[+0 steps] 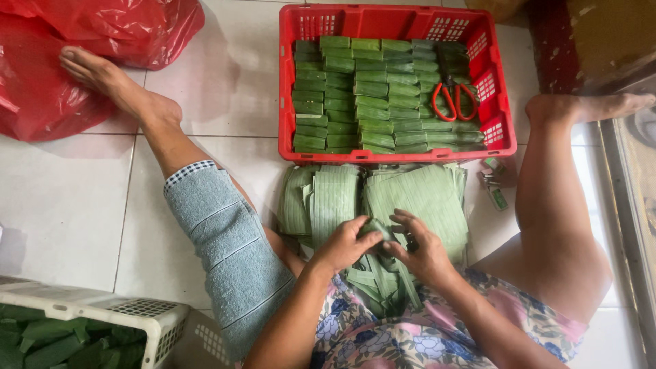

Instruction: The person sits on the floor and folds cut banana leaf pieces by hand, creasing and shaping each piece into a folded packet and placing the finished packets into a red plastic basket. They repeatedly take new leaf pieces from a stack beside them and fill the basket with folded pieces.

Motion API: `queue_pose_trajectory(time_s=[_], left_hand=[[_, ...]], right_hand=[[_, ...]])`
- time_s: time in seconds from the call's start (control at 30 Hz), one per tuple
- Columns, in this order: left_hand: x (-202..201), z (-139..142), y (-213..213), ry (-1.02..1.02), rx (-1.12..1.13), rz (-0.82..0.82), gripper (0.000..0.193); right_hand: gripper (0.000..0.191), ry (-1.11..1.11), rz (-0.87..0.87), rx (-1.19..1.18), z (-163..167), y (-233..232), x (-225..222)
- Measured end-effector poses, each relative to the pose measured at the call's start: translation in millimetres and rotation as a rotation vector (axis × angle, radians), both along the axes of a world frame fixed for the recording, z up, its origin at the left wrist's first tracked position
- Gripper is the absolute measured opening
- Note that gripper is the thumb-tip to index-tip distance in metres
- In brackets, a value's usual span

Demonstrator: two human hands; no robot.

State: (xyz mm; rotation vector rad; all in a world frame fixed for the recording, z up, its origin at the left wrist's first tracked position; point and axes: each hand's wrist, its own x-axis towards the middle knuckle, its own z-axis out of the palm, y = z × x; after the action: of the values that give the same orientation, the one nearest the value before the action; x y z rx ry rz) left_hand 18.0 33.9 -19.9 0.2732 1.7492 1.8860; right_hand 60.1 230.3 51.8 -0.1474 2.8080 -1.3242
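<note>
Red crate (301, 147) at floor's far edge approx full w/ folded leaf parcels (362, 96); both hands, left hand (345, 242) & right hand (420, 249), fingers pinching one leaf packet (377, 229) mid-fold; flat leaf stack (410, 195) left.

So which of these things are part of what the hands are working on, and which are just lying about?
In use:
- left hand and right hand, both on a small folded leaf parcel
- stack of flat green leaves
- red crate of finished leaf parcels
- leaf strips in the lap

Lying about:
- red-handled scissors
- red plastic bag
- white basket
- stapler
</note>
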Motion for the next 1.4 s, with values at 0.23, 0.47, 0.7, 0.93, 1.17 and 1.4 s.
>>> queue_pose_trajectory(time_s=[0.23,0.47,0.7,0.93,1.17,1.4], left_hand=[[8,13,13,0.162,-0.183,-0.046,0.032],[-23,-3,33,0.283,-0.381,0.348,0.026],[-68,-8,66,0.693,-0.791,0.212,0.042],[-85,-3,63,0.418,-0.981,0.068,0.031],[-54,-8,56,-0.141,-0.459,0.264,0.032],[-27,-13,58,0.232,-0.604,0.319,0.046]], right_hand=[[0.056,-0.552,0.082,0.197,5,16,-13],[0.055,-0.498,-0.187,-0.206,-24,45,-39],[0.058,-0.477,-0.5,-0.444,-27,46,-48],[0.055,-0.5,-0.504,-0.453,-27,47,-49],[0.045,-0.487,-0.493,-0.594,-28,48,-47],[0.044,-0.418,-0.46,-0.636,-28,52,-44]])
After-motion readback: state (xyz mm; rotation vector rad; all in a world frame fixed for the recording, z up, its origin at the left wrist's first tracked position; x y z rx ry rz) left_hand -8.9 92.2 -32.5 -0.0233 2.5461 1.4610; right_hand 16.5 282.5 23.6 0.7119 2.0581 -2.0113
